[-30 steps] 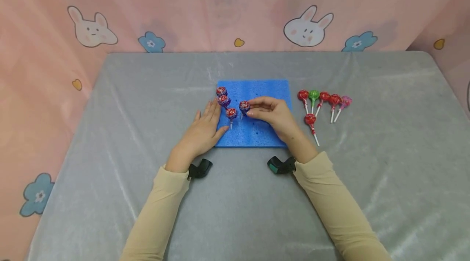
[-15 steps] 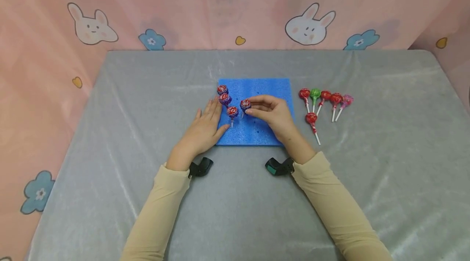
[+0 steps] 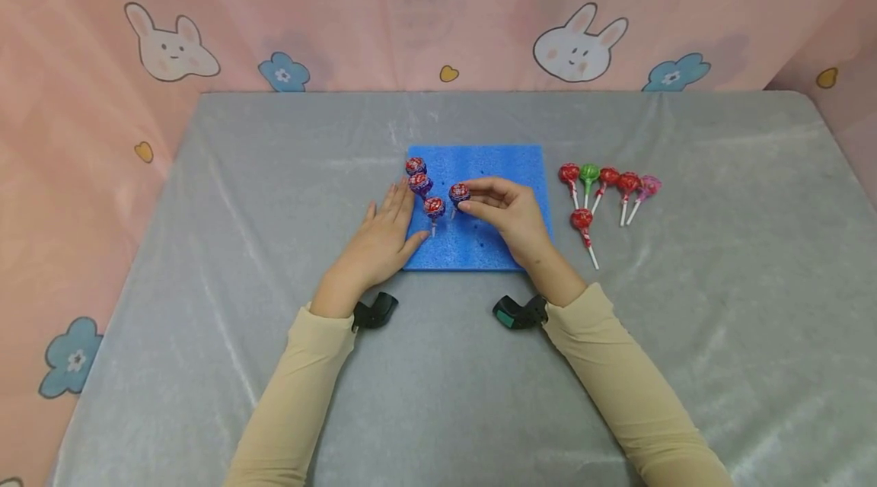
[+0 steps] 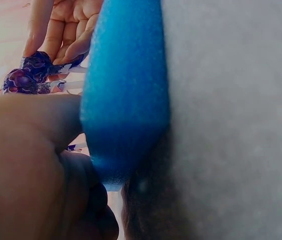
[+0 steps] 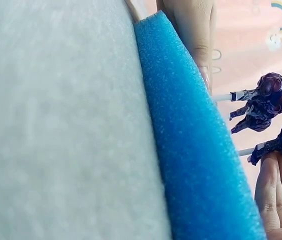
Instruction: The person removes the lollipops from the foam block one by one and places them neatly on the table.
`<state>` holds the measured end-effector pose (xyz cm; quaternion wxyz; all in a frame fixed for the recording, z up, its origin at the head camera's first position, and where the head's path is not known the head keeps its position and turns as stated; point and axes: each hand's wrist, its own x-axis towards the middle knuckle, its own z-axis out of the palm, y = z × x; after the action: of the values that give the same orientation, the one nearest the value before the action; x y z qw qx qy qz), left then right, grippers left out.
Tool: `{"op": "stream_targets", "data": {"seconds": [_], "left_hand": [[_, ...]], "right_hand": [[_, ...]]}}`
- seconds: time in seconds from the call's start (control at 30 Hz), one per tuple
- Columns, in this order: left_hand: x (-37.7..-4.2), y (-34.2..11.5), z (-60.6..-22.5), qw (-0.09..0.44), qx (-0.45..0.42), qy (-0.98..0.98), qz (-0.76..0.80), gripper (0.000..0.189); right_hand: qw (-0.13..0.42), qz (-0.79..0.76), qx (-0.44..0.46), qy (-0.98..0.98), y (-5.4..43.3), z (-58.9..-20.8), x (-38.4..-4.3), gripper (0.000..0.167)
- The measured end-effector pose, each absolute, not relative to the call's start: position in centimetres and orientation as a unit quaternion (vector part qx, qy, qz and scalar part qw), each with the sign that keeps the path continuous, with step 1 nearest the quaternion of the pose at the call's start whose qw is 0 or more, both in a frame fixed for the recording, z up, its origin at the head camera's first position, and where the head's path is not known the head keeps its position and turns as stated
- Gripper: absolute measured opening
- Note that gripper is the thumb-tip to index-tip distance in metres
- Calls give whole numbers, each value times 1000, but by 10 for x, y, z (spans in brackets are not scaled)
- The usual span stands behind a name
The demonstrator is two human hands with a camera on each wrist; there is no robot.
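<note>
A blue foam block [image 3: 507, 160] lies on the table, with three purple-and-red wrapped lollipops [image 3: 435, 207] standing upright along its left side. Between finger and thumb, my right hand [image 3: 512, 214] pinches the head of another purple lollipop [image 3: 459, 194]; in the right wrist view this lollipop's white stick [image 5: 246, 151] meets the foam's top face. Flat against the block's left edge rests my left hand [image 3: 375, 247], fingers straight and thumb on the foam near the front lollipop. How deep the sticks go is hidden.
Right of the block lie several loose lollipops: red ones [image 3: 582, 219], a green one [image 3: 589, 173] and a pink one [image 3: 649, 186]. The grey cloth-covered table [image 3: 438, 396] meets a pink curtain [image 3: 384, 15] at the back. Each wrist wears a black camera [image 3: 375, 312].
The whole head view shifts slightly. Both hands keep almost the same place on the foam, and the right hand still pinches the purple lollipop.
</note>
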<state>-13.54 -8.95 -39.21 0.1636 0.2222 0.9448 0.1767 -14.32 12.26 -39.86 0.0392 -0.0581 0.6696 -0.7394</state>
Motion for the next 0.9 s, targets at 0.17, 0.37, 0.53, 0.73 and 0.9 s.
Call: {"op": "stream_targets", "data": {"seconds": [0.17,0.37,0.53,0.73,0.9], "left_hand": [[-135,-90,-392,164,222,944,178,69],[-135,-90,-392,163,222,945,178,69],[-136,-91,-393,160,224,945,179,68],[-135,-91,-393,155,228,945,175,69],[-135,-90,-392,156,229,945,174,69]], "right_hand": [[36,-742,-56,667,122,-399,-143,25],[28,-758,-59,649,123,-401,-143,20],[26,-767,-54,639,123,-400,-142,21],[20,-780,-50,623,123,-400,-142,23],[11,-797,-51,601,124,-401,-143,33]]}}
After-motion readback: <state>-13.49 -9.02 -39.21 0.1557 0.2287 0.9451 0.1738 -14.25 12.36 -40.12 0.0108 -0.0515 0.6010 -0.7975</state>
